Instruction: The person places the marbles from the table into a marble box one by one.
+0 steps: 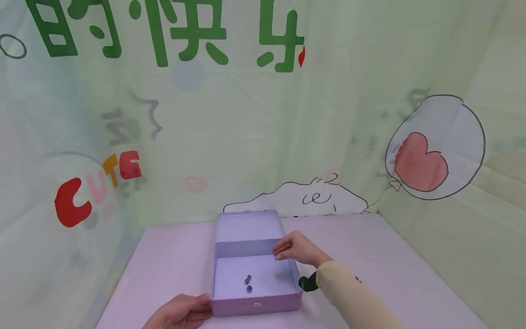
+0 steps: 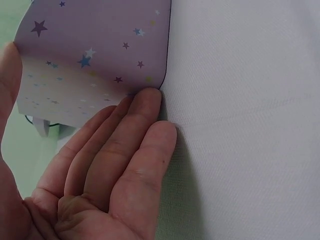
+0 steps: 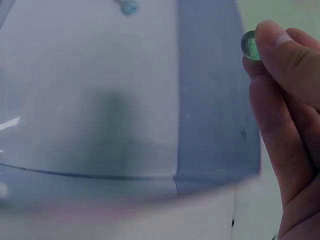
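Observation:
A lidded purple box [image 1: 256, 305] stands with its lid [image 1: 248, 226] folded back behind it. Inside lie several small marbles [image 1: 249, 289], blue ones and a brownish one; a pale blue marble [image 3: 129, 7] shows blurred in the right wrist view. My left hand [image 1: 185, 310] touches the box's near left corner. In the left wrist view its fairly straight fingers [image 2: 145, 102] rest against the star-printed wall [image 2: 85, 60], the thumb at the other edge. Above the box's right far side, my right hand [image 1: 297, 249] pinches a green glass marble [image 3: 251, 46] between thumb and fingers.
A dark rounded object [image 1: 308, 282] sits right of the box, partly covered by the right sleeve [image 1: 349, 288]. Small blue marbles [image 1: 358, 279] show past the sleeve. The pale tabletop [image 1: 176, 260] is enclosed by printed fabric [image 1: 255, 137] at the back and sides.

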Available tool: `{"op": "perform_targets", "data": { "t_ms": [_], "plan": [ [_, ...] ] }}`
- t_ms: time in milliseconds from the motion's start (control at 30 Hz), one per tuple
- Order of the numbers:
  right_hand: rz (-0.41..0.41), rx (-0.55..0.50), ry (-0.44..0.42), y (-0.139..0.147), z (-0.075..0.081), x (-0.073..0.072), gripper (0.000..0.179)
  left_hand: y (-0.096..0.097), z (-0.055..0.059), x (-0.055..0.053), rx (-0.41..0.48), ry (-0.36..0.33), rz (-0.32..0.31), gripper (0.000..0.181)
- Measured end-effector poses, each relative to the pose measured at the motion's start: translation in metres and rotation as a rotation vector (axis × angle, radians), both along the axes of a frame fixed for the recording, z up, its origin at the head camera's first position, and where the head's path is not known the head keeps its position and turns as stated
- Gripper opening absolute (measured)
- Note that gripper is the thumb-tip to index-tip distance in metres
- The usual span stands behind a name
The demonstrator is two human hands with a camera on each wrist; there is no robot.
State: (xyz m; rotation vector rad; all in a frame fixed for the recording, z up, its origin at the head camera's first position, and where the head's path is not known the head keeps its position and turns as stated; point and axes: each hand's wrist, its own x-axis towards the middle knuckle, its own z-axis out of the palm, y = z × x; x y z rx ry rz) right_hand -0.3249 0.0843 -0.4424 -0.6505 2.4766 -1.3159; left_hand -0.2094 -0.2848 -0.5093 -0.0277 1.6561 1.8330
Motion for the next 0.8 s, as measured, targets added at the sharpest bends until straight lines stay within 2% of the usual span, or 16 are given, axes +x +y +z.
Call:
{"op": "perform_targets", "data": {
  "t_ms": [167,300,400,567,800],
  "plan": [
    [0.151,0.222,0.018,-0.044,-0.002,-0.003,0.017,0.001,0.002,-0.001,-0.021,0.012,0.022,0.056],
    [0.207,0.442,0.071,-0.066,-0.003,0.0,0.017,0.005,0.002,0.001,-0.003,0.007,0.019,0.054],
    [0.228,0.557,0.123,-0.074,-0.003,0.002,0.019,0.009,0.001,0.002,0.0,0.026,0.013,0.051],
    [0.244,0.627,0.15,-0.08,-0.005,0.002,0.021,0.011,-0.001,0.002,-0.029,0.042,0.017,0.048],
    [0.233,0.616,0.14,-0.086,-0.001,0.003,0.021,0.004,0.002,0.001,-0.052,0.036,0.029,0.051]
  ]
}}
